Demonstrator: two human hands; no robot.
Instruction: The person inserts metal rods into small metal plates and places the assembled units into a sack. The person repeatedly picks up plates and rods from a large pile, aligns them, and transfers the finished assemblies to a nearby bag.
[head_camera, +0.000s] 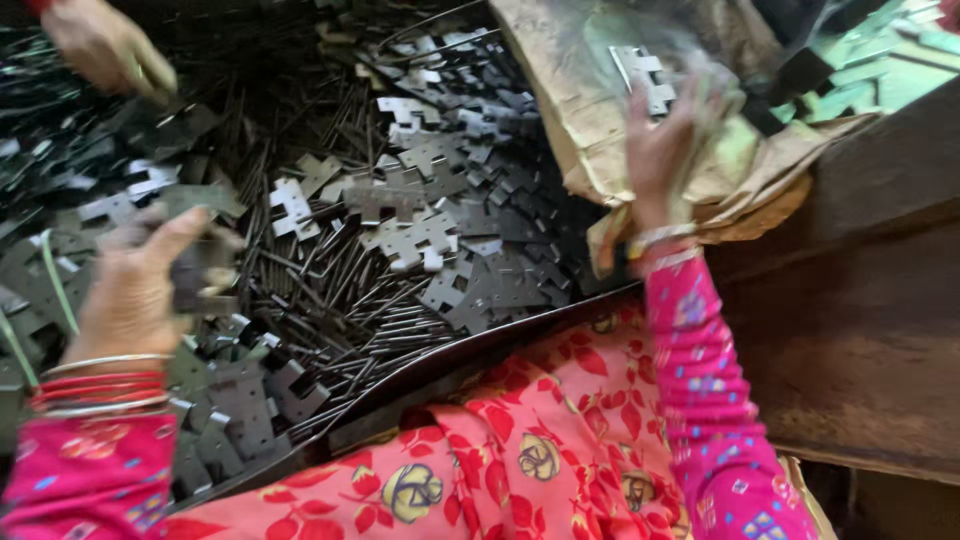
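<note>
Left hand (135, 290): lower left of frame, fingers curled around a small stack of dark metal plates (200, 275).
Right hand (660, 150): upper right, spread open against a clear bag (690, 90); one plate inside, just above fingertips.
Pile (420, 240): centre, between hands, nearer left.
Another person's hand (100, 45): upper left.

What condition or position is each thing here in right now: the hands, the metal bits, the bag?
Left hand: closed around a small stack of dark metal plates.
Right hand: raised, fingers in the clear plastic bag, which is open.
Loose metal plates: heaped flat and overlapping.
Thin metal rods: scattered under the plates.
Another person's hand: reaching into the pile, upper left.
</note>
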